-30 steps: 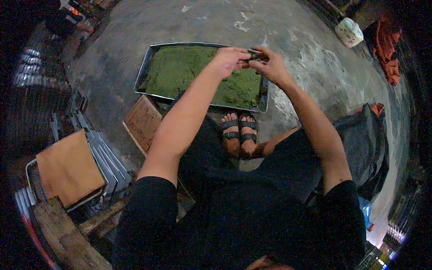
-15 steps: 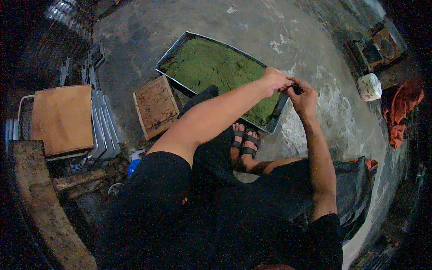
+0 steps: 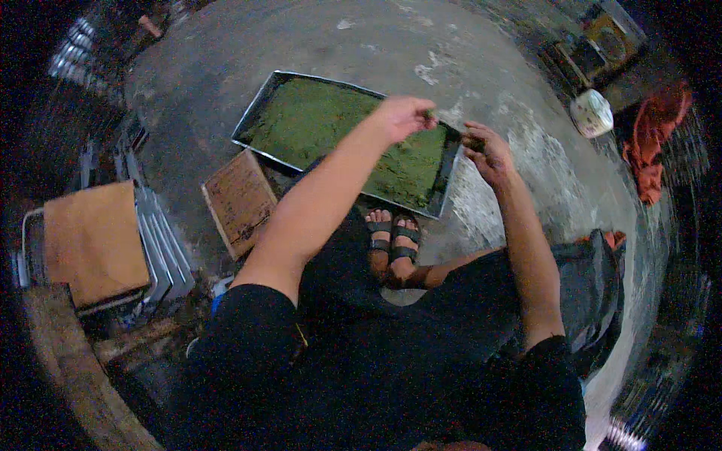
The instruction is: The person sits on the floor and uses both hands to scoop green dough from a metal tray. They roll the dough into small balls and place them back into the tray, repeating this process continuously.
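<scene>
Over the long metal tray [image 3: 253, 107] of green, rough-surfaced material [image 3: 308, 120] is my left hand [image 3: 406, 117], fingers curled together at a small dark-greenish bit I cannot clearly make out. My right hand [image 3: 487, 154] hangs apart from it at the tray's right end, fingers spread and curved, darkly smudged, with nothing visible held. My sandalled feet [image 3: 391, 240] are just below the tray's near edge. A wooden board or box [image 3: 237, 201] with dark stains lies beside the tray's near left side.
Stacked folded metal chairs [image 3: 165, 255] with a tan board [image 3: 94, 244] on top and a plank [image 3: 71, 353] are at left. At right are a white container [image 3: 592, 113], orange-red cloth [image 3: 650, 146], dark objects behind [image 3: 583, 56], and dark sheeting [image 3: 594, 301] near my leg.
My hands, together half a second ago, are now apart: the left moved up and leftward, the right's fingers have spread. The view has also shifted slightly with my head.
</scene>
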Tool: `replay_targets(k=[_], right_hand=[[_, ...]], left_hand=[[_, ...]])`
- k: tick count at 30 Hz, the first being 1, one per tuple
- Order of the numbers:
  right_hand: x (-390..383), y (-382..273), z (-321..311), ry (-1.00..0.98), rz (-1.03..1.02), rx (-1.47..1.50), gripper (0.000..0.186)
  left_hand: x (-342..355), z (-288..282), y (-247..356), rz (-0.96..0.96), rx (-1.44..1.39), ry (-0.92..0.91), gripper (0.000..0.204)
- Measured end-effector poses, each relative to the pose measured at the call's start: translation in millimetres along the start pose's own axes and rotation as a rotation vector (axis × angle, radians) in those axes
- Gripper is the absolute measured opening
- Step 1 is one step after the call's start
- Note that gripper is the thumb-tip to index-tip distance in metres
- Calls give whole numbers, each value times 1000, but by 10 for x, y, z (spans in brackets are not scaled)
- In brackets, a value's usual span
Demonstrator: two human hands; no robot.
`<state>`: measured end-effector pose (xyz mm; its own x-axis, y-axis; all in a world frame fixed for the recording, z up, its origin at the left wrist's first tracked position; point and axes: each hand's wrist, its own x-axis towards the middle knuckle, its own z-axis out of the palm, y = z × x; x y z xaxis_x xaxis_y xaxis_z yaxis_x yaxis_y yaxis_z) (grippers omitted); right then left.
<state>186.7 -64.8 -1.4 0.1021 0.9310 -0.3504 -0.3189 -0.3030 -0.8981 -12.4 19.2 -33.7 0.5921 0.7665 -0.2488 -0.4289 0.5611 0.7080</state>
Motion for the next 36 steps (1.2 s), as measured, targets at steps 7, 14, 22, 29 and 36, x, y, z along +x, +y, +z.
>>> replay_targets(k=[7, 14, 22, 29, 36], right_hand=[[-157, -177, 53, 141, 24, -159, 41], [-119, -74, 146, 73, -10, -258, 36], [547, 12, 277, -57, 172, 138, 33], [710, 527, 540, 120, 217, -9, 36], [828, 999, 202, 8, 317, 69, 27]], left_hand=[[-140, -145, 492, 177, 281, 186, 19], [-259, -254, 624, 85, 657, 277, 19], [-202, -680, 543, -90, 894, 237, 15], [-112, -803, 565, 100, 868, 298, 17], [-101, -961, 571, 110, 684, 463, 14]])
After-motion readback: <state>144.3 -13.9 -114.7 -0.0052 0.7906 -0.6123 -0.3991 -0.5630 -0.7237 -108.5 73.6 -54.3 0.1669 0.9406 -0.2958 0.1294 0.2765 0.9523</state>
